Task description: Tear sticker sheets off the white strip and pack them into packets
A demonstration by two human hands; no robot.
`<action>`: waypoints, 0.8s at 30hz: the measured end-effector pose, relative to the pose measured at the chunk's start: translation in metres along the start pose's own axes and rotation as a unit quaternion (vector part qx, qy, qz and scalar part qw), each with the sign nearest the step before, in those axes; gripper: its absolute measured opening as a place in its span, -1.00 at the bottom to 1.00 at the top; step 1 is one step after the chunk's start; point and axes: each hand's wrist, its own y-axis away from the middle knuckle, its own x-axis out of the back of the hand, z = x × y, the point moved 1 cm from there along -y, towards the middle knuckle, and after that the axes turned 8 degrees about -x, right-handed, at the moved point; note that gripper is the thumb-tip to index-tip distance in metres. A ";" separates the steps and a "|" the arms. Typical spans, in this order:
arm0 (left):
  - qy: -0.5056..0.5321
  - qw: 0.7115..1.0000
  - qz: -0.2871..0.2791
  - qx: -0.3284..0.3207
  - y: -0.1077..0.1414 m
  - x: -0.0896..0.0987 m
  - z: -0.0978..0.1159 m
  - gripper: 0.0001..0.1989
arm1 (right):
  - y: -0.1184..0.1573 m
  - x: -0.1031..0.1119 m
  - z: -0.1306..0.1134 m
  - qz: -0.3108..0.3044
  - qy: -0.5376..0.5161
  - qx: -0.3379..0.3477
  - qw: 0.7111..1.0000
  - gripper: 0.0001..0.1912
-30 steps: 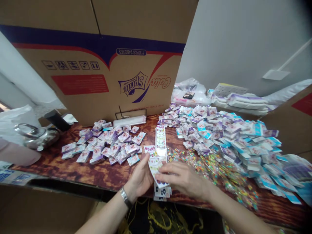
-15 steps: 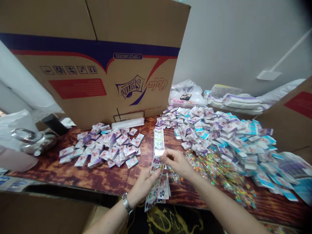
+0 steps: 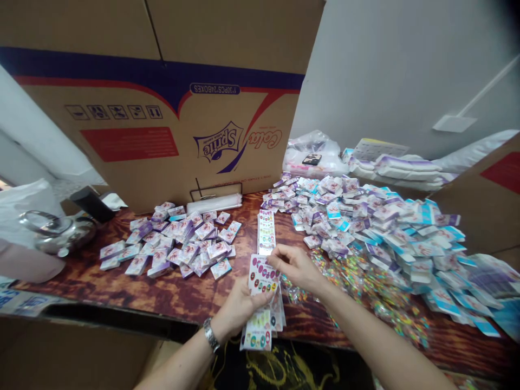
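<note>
My left hand (image 3: 239,303) is closed round a strip of sticker sheets (image 3: 260,281) printed with rows of small coloured ovals. Its lower part hangs past the table's front edge, with more sheets partly hidden behind it. At the strip's upper right edge, my right hand (image 3: 294,265) has its thumb and fingertips pinched together on the strip. Just beyond my hands, a narrow sticker strip (image 3: 266,227) lies flat on the table. Whether it joins the held one is hidden.
Small printed boxes (image 3: 182,241) lie in a pile at left, and a larger heap of boxes (image 3: 390,222) spreads at right. Bagged colourful candies (image 3: 365,287) lie before it. A big carton (image 3: 142,119) stands behind; a metal kettle (image 3: 69,233) is far left.
The held sticker strip now faces the camera more squarely, showing its printed rows wider. My right hand has stayed close to its top edge. The view has shifted slightly.
</note>
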 end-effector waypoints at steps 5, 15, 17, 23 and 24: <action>0.030 0.999 -0.015 0.039 0.006 -0.001 0.005 -0.66 | -0.001 0.004 -0.005 0.033 0.061 0.037 0.997 -0.76; 0.125 0.972 0.053 0.191 0.032 0.025 -0.013 -0.61 | -0.072 0.040 0.060 0.137 0.160 0.012 0.978 -0.73; 0.193 0.954 0.063 0.218 0.031 0.027 -0.011 -0.58 | -0.081 0.037 0.066 0.141 0.169 0.010 0.975 -0.74; 0.356 0.915 0.051 0.185 0.004 0.022 0.015 -0.42 | -0.020 0.006 0.027 0.122 0.185 0.159 0.962 -0.53; 0.366 0.914 0.050 0.170 -0.002 0.022 0.018 -0.42 | -0.001 0.000 0.018 0.093 0.200 0.241 0.945 -0.50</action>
